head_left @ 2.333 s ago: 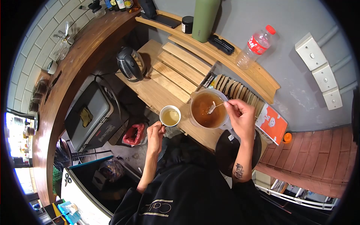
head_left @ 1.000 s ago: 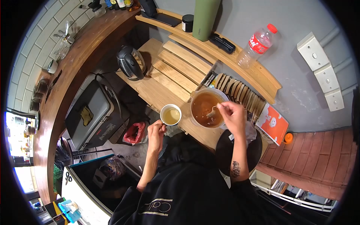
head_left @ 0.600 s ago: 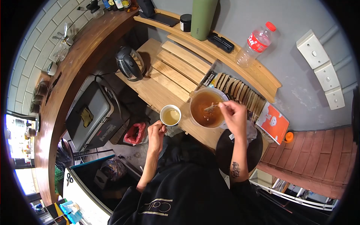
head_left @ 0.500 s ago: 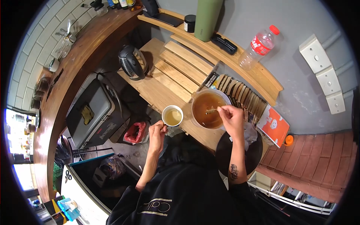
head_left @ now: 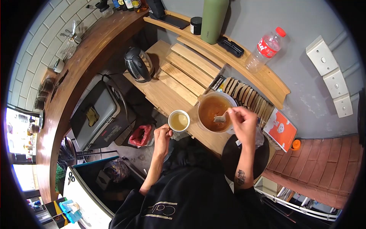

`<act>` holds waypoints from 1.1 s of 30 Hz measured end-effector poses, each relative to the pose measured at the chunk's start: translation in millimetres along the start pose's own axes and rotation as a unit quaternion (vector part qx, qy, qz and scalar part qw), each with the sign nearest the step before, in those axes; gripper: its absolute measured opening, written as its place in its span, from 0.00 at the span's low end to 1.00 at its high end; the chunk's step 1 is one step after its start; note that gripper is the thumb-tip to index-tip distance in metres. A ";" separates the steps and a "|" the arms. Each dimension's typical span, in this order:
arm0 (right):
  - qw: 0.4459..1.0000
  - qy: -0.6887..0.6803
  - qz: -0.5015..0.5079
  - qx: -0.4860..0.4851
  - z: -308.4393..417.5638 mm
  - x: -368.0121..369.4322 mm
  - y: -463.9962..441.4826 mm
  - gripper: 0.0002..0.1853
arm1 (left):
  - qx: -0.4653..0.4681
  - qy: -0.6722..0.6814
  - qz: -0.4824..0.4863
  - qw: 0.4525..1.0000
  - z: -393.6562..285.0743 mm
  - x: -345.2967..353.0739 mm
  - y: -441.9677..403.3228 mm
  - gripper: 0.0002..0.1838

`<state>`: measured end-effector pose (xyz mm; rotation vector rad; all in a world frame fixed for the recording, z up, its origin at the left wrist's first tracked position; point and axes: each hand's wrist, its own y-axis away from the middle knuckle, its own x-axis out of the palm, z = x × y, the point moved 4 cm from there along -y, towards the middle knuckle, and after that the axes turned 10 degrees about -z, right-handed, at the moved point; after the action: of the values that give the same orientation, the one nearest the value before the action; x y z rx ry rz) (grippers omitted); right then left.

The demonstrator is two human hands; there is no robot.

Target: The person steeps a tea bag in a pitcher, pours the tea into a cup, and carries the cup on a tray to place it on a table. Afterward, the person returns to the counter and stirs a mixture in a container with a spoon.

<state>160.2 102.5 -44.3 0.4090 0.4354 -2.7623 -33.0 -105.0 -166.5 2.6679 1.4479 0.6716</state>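
Note:
My left hand (head_left: 162,138) is closed around the handle of a white cup (head_left: 188,121), which holds a pale yellowish liquid. The cup is held just off the table's front edge, left of a translucent pitcher (head_left: 199,100) with brown liquid in it. Over the pitcher, my right hand (head_left: 244,124) pinches a small pale spoon (head_left: 220,119), its head at the brown liquid's surface. Most of the spoon's handle is hidden by my fingers.
A black kettle (head_left: 138,65) stands at the table's back left, beside wooden slats (head_left: 190,63). Books (head_left: 249,97) and an orange notebook (head_left: 281,129) line the right. On the wall shelf are a green bottle (head_left: 213,21) and a plastic bottle (head_left: 265,49). A round black stool (head_left: 232,158) is below.
The spoon has turned and come up, so its pale head now shows above the brown liquid. My right hand still pinches it. The view has shifted slightly; my left hand keeps the cup.

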 end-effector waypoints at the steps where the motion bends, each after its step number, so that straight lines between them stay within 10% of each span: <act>1: 1.000 -0.011 -0.010 -0.007 14.9 -5.8 -1.8 0.07 | 0.000 -0.003 0.001 1.000 0.0 -0.6 0.3 0.15; 33: 0.997 0.030 0.042 0.050 -34.5 18.3 -1.4 0.08 | 0.002 0.006 -0.012 1.000 5.7 -10.2 -8.5 0.16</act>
<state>150.9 110.7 -81.4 0.5227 0.2883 -2.7024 -42.3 -107.4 -177.3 2.6498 1.4825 0.6860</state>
